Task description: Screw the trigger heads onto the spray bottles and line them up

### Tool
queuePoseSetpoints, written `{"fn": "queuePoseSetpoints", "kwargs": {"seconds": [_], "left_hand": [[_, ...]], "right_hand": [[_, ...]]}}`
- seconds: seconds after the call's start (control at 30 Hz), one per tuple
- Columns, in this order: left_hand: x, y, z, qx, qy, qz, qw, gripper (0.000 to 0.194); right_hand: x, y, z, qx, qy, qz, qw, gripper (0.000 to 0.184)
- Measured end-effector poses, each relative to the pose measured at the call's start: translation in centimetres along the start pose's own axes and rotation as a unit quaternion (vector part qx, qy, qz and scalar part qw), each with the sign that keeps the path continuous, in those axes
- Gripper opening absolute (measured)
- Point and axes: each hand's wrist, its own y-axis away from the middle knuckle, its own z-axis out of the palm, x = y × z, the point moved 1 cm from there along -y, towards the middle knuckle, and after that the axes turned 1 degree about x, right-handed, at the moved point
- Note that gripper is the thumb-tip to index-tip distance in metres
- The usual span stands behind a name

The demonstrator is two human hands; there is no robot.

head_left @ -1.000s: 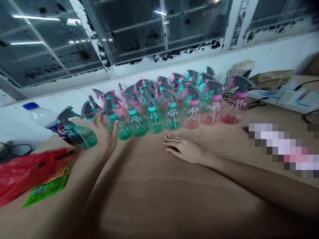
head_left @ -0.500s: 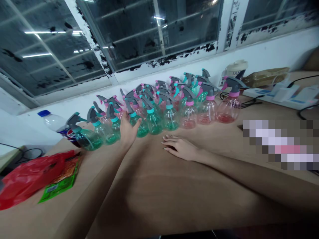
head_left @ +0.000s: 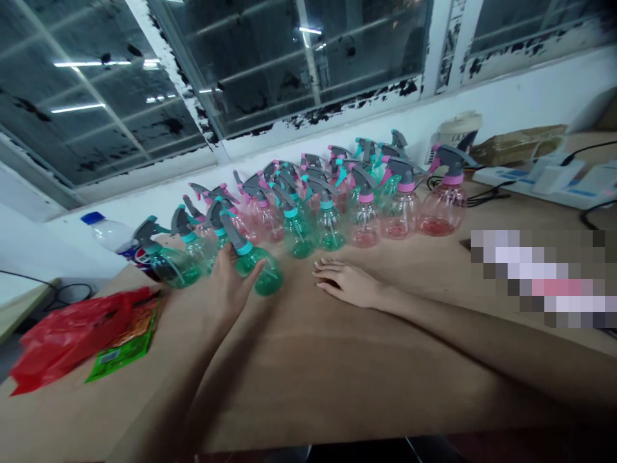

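Observation:
My left hand [head_left: 232, 283] is closed around a green spray bottle [head_left: 263, 267] with a grey trigger head and teal collar. That bottle is tilted and stands out in front of the row; part of it is hidden by my fingers. My right hand [head_left: 347, 281] rests palm down on the wooden table [head_left: 328, 366], fingers stretched out, holding nothing. Just beyond it stand another green spray bottle [head_left: 330, 226] and a pink spray bottle [head_left: 366, 225]. Several more green and pink ones are crowded behind, each with a little liquid showing in the front ones.
At the left lie a red plastic bag [head_left: 77, 328], a green packet [head_left: 120, 357] and a blue-capped drink bottle [head_left: 113, 236]. A power strip [head_left: 540, 186], black cables and a cup [head_left: 456, 135] sit at the back right. A blurred-out patch covers the right side.
My left hand has pulled a green spray bottle out of the front row, towards me and slightly left, tilting it. A gap shows where it stood. My right hand stays in place.

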Motion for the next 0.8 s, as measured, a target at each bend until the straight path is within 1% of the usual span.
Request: {"fn": "queuePoseSetpoints", "kwargs": {"seconds": [0.13,0.2,0.23,0.27,0.33,0.4,0.5,0.67,0.8], "left_hand": [[1.5,4.5,-2.0,0.005,0.049,-0.011,0.999,0.062],[2.7,6.4,-2.4,-0.032,0.065,-0.002,0.997,0.058],[3.4,7.1,-2.6,-0.038,0.068,0.012,0.997,0.056],[4.2,7.7,-2.7,-0.049,0.068,0.025,0.996,0.054],[5.5,8.5,-2.8,-0.091,0.093,0.057,0.99,0.048],[6.6,8.9,-2.9,-0.136,0.13,0.074,0.979,0.046],[7.3,8.8,-2.8,-0.171,0.181,0.056,0.967,0.051],[7.8,7.5,-2.4,-0.183,0.275,0.02,0.944,0.072],[9.3,5.4,-2.0,-0.189,0.358,0.007,0.914,0.082]], "right_hand": [[0.0,0.0,0.0,-0.007,0.005,-0.001,1.0,0.035],[0.0,0.0,0.1,-0.015,0.004,-0.005,1.0,0.037],[0.1,0.0,0.1,-0.017,0.002,-0.007,1.0,0.037],[0.1,0.0,0.1,-0.017,-0.001,-0.009,1.0,0.038],[0.2,0.1,0.1,-0.014,-0.01,-0.009,1.0,0.037],[0.2,0.1,0.1,-0.011,-0.019,-0.007,1.0,0.037],[0.2,0.1,0.0,-0.013,-0.028,-0.005,1.0,0.037],[0.2,0.0,0.0,-0.012,-0.035,-0.006,0.999,0.036],[0.3,0.0,0.2,-0.01,-0.043,-0.005,0.999,0.037]]}}
